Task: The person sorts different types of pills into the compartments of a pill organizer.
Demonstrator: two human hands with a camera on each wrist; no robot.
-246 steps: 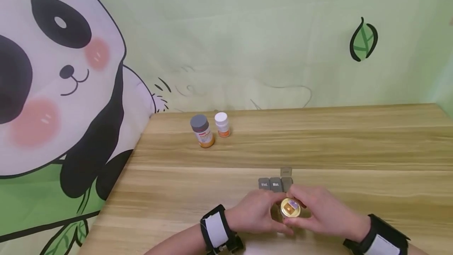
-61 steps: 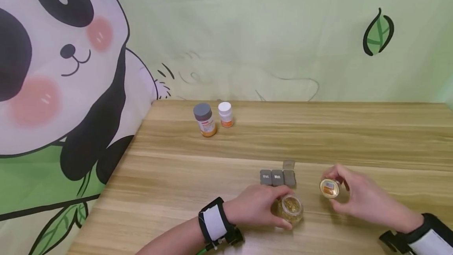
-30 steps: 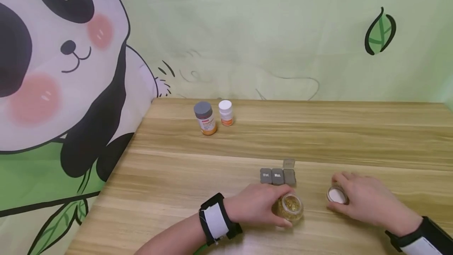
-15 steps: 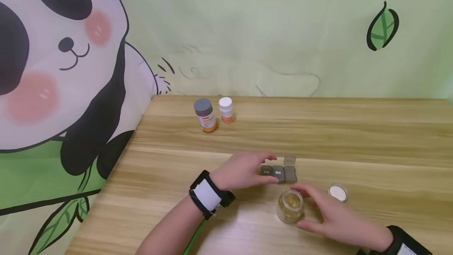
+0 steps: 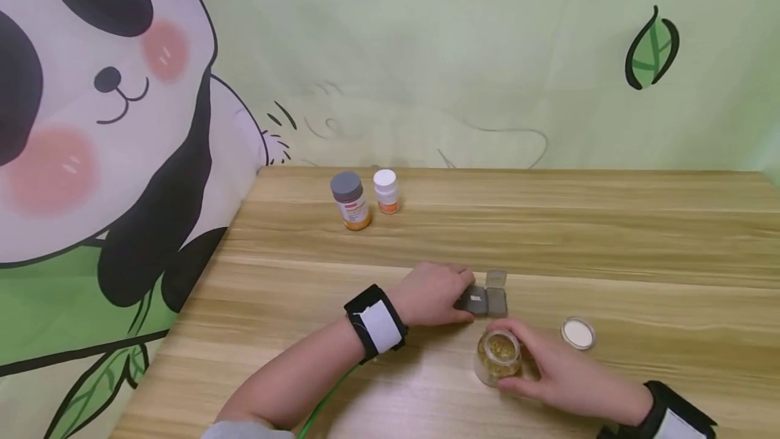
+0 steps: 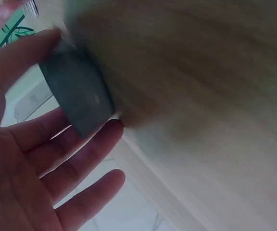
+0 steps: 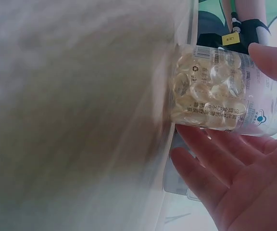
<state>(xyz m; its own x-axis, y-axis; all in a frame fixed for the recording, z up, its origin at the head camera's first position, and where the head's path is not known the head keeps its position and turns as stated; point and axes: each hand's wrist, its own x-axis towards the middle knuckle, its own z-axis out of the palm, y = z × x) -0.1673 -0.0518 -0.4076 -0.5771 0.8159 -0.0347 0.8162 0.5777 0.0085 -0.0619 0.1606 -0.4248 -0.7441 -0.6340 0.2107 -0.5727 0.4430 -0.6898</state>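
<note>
My left hand [image 5: 431,293] grips the left end of a small grey pill organizer [image 5: 476,301], thumb on the near edge and fingers on the far one. "Mon." shows on one lid; the compartment at the right end has its lid [image 5: 496,278] flipped back. In the left wrist view the organizer [image 6: 78,89] sits between thumb and fingertips. My right hand [image 5: 563,378] holds a clear uncapped jar [image 5: 489,366] of golden softgels, upright on the table. The right wrist view shows the jar's printed side [image 7: 210,89] between thumb and fingers.
The jar's lid [image 5: 577,333] lies white inside up, behind the right hand. Farther back stand a grey-capped bottle [image 5: 352,205] and a smaller white bottle [image 5: 386,194]. A panda-printed cloth [image 5: 426,66] hangs behind the wooden table [image 5: 640,242].
The right hand set the lid down on the table and moved left to the jar. My left hand let go of the jar and went up to grip the pill organizer.
</note>
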